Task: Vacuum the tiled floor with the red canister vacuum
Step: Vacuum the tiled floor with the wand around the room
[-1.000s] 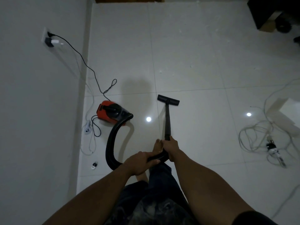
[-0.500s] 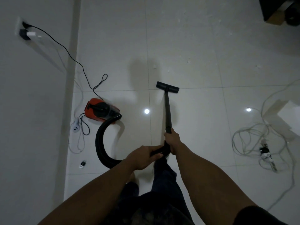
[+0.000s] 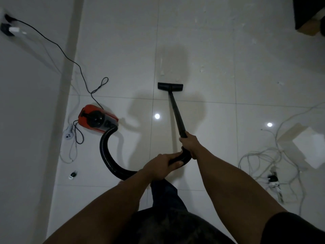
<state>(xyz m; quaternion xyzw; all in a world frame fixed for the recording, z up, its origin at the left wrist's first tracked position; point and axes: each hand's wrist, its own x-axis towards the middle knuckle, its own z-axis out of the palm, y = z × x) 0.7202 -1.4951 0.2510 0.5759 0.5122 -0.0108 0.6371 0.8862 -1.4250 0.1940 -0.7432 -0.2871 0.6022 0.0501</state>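
The red canister vacuum sits on the white tiled floor near the left wall. Its black ribbed hose curves down and right to the bent handle end. My left hand grips that hose end. My right hand grips the lower end of the black wand. The wand slants up and left to the flat black floor nozzle, which lies on the tile just past a grout line. Small white crumbs are scattered beyond the nozzle.
A black power cord runs from the wall socket at upper left to the canister. A white power strip lies beside it. Tangled white cables and a white box lie at right. Dark furniture fills the upper right corner.
The nozzle has been pushed forward across the grout line onto the farther tile. My right hand has slid away from my left hand along the wand. The view has shifted right.
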